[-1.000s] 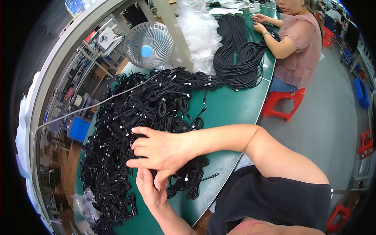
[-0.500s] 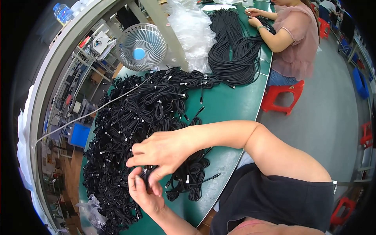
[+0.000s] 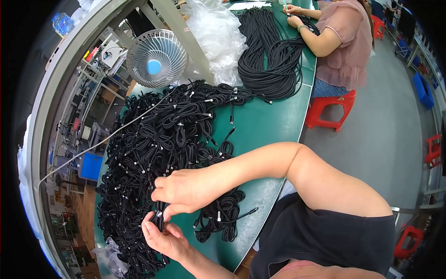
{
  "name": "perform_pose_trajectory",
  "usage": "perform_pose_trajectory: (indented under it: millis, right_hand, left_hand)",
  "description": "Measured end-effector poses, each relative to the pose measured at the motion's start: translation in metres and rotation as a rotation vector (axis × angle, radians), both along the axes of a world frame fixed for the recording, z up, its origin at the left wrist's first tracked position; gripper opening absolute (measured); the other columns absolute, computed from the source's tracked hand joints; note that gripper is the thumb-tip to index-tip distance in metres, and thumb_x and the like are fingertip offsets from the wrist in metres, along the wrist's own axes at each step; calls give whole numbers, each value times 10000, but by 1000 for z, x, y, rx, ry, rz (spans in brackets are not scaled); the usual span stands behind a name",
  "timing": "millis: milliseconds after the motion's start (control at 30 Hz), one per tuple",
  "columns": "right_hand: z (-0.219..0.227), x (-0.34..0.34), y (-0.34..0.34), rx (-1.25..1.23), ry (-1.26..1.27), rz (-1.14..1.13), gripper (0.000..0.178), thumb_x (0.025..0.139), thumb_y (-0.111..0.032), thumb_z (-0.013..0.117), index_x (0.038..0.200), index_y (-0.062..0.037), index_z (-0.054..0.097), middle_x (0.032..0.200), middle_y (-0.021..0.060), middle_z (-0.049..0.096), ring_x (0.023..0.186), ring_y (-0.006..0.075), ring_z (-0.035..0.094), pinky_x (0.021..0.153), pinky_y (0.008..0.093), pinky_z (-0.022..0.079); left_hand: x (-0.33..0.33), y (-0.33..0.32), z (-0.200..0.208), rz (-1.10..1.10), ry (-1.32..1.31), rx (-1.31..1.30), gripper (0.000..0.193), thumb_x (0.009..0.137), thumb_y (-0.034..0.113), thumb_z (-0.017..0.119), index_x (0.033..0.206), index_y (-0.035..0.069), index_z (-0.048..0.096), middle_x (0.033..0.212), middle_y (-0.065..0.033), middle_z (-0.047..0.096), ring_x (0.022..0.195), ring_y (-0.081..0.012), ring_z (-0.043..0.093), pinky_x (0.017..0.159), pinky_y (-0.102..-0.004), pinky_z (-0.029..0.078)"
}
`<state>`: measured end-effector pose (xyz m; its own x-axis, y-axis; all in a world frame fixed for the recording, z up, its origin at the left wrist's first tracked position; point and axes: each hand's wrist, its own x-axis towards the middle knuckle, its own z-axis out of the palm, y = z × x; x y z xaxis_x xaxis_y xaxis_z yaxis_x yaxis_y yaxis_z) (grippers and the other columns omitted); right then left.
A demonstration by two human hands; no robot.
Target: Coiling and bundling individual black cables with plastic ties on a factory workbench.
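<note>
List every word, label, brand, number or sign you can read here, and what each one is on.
None can be read in this view.
Small mark on the grey post: too small to read.
Clear bottle at the upper left: any print is too blurred.
Blue hub of the fan: no lettering can be made out.
Black cable bundle in the left hand: no lettering can be made out.

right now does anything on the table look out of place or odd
Mildly odd: crumpled clear plastic at lower left, like stray wrapping against the black cable pile; a pale cord slants across the pile, unlike its coiled cables. No clear damage.
</note>
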<state>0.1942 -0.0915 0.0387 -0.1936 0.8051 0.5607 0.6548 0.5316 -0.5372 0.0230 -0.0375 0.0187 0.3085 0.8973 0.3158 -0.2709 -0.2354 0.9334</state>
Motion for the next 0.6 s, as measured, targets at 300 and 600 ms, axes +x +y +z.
perform_pose_trajectory:
  millis: [300,600]
  right_hand:
    - [-8,-12,15,29,366,150,414,804,-256,620,1070,38,500,873,175,584,620,249,616,525,324,493]
    - [-1,-15,13,-828,1334,616,405,873,-209,566,1178,25,436,809,74,550,544,129,552,509,280,501]
  left_hand:
    - [-13,10,-6,-34,-186,-45,434,890,394,474,1001,-25,490,607,-80,540,329,-65,373,284,-167,252]
    - [-9,16,-20,-159,-30,194,453,740,74,669,1158,1,512,1119,-100,508,890,-142,540,756,-241,439]
